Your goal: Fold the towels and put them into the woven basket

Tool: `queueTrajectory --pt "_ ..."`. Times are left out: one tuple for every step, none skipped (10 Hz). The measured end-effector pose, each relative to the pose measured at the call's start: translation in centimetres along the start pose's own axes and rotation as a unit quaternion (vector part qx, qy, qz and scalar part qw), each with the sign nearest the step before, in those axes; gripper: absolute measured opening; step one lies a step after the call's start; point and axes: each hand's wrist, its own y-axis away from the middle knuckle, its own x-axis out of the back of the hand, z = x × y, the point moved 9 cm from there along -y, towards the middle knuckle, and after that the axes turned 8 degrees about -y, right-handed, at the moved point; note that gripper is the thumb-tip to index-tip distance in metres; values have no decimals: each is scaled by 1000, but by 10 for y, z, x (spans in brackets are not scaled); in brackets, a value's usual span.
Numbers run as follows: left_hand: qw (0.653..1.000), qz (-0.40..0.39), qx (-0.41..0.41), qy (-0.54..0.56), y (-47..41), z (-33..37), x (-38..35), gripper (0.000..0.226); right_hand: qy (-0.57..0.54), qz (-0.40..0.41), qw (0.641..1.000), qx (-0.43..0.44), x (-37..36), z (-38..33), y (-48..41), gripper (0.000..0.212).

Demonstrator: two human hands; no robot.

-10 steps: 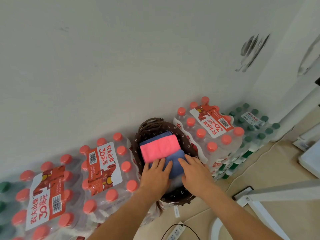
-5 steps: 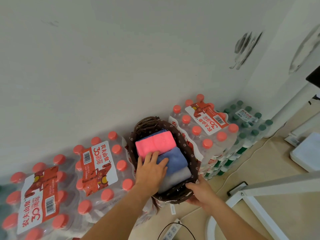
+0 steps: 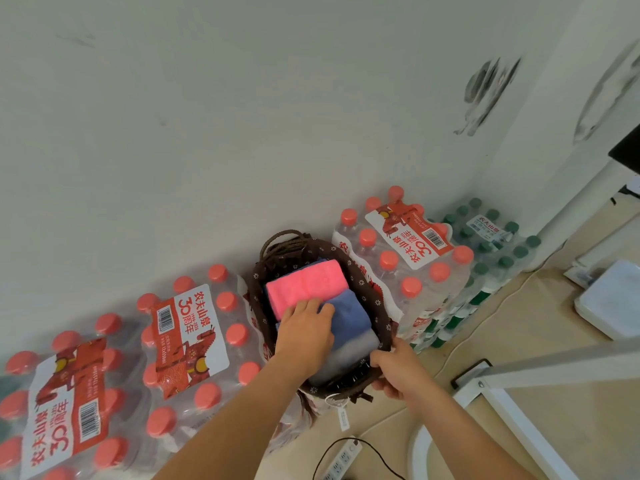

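Note:
A dark brown woven basket stands against the wall between packs of bottled water. Inside it lie three folded towels in a row: a pink towel at the back, a blue towel in the middle and a grey towel at the front. My left hand rests flat on the towels, fingers straight, its tips touching the pink and blue ones. My right hand grips the basket's near right rim with curled fingers.
Shrink-wrapped packs of red-capped bottles lie left of the basket, another pack to its right, then green-capped bottles. A white power strip with a black cable lies on the floor. A white frame stands at right.
My right hand left the towels and went down to the basket's near right rim, where it now grips. My left hand stayed on the towels, sliding slightly toward the pink one.

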Motion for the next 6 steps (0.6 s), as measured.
queueTrajectory --pt "999 36 -6 37 4 0 8 35 30 -10 1000 -2 0 -2 -2 34" --pt "995 79 -14 56 8 1 18 25 48 -15 999 -1 -2 -4 -4 39" --pt "993 103 -27 57 13 2 24 22 59 -16 998 8 -3 -4 -8 43" --pt "992 116 -36 40 17 2 25 21 92 -20 995 27 -3 -8 -8 45" --pt "987 146 -45 47 23 2 29 24 162 -7 985 50 1 -13 -11 47" --pt "966 207 -6 157 32 -12 48 25 291 37 952 91 13 -26 -10 49"
